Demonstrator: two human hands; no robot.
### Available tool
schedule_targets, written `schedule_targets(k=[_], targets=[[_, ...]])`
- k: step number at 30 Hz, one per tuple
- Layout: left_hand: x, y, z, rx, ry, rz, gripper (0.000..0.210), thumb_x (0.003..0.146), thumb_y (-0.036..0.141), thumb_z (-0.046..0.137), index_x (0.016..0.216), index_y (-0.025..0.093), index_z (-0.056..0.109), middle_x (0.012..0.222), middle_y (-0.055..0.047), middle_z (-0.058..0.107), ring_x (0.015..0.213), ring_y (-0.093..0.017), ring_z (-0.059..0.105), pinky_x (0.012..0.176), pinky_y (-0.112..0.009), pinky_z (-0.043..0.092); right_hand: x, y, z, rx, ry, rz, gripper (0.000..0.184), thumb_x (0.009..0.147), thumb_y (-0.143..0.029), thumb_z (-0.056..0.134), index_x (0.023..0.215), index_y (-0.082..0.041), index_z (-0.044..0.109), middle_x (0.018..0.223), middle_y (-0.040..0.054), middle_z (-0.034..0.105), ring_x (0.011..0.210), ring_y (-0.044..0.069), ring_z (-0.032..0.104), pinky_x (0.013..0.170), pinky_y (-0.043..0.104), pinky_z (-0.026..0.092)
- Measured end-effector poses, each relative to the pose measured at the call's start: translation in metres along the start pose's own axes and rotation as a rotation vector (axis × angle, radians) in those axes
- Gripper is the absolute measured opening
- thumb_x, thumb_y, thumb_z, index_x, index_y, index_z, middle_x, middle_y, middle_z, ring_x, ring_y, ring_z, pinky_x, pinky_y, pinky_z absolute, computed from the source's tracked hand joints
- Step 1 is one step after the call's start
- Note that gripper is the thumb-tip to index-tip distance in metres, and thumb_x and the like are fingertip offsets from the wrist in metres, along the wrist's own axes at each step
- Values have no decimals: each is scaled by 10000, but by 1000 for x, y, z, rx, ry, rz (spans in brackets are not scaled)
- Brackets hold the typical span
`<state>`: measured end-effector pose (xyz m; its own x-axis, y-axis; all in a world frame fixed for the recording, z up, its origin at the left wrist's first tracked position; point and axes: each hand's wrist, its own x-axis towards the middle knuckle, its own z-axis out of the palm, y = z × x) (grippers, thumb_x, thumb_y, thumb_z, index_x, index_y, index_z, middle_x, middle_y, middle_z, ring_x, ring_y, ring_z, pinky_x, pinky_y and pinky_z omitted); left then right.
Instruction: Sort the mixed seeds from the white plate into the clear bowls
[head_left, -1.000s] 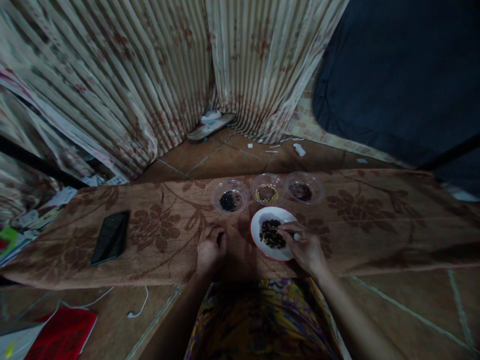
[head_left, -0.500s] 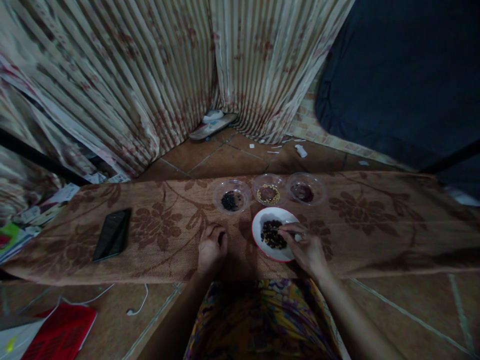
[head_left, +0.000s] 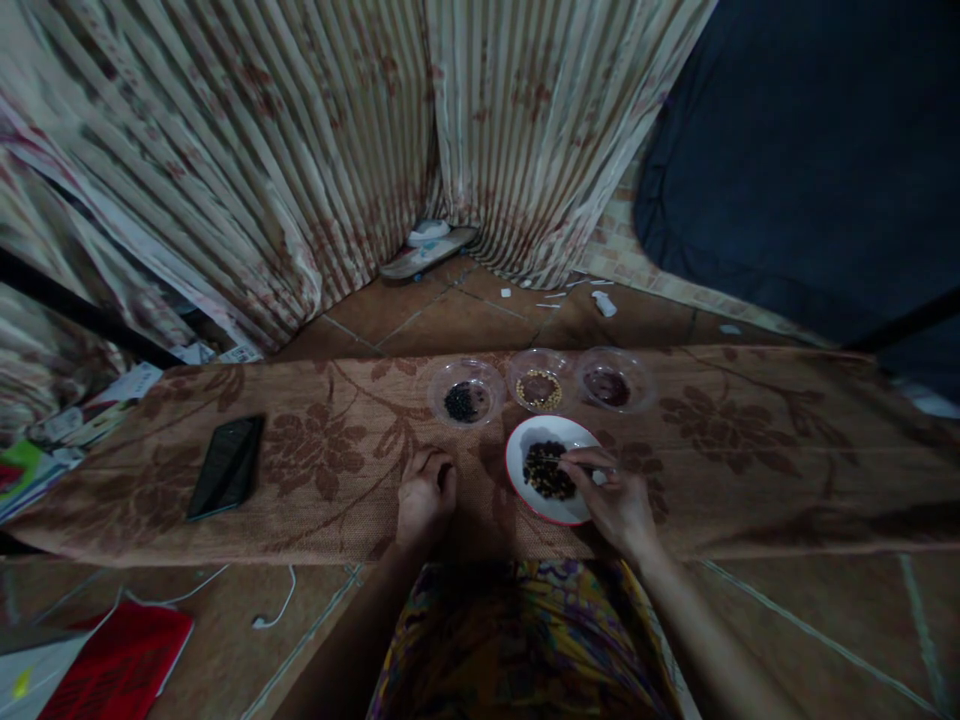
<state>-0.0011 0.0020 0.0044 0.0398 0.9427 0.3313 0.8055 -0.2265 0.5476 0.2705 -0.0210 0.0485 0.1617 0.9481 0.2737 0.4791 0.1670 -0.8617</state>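
My right hand [head_left: 619,500] is over the right side of a white bowl with a red rim [head_left: 523,487], its fingers pinched on thin tweezers [head_left: 556,458]. Their tips reach into a mix of dark and yellow beans [head_left: 551,478] inside the bowl. My left hand [head_left: 426,498] rests on the cloth left of the bowl, fingers curled in a loose fist with nothing visible in it. Behind the bowl stand three clear plastic bowls: one with black beans [head_left: 460,402], one with yellow beans [head_left: 539,390], and one with dark red beans [head_left: 607,388].
A brown flowered cloth [head_left: 322,520] covers the low table. On its left lies a black phone [head_left: 225,468]. Papers [head_left: 112,395] are piled past the left end. A skateboard [head_left: 427,253] and white scraps [head_left: 604,303] lie on the tiled floor before striped curtains [head_left: 360,130].
The view has shifted very slightly. My right hand keeps the tweezers in the bowl, and my left hand stays in place. No bean has visibly moved.
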Motion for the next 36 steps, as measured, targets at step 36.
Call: schedule_targets(k=[36], targets=[[0, -1, 0, 6, -15, 6, 143, 892, 242, 536, 972, 225, 653, 1032, -66, 660, 999, -217, 614, 937, -358, 506, 4, 4, -12, -28, 52, 51, 243, 847, -454, 671, 824, -226, 752, 917, 67, 760, 879, 239, 707, 800, 384, 554]])
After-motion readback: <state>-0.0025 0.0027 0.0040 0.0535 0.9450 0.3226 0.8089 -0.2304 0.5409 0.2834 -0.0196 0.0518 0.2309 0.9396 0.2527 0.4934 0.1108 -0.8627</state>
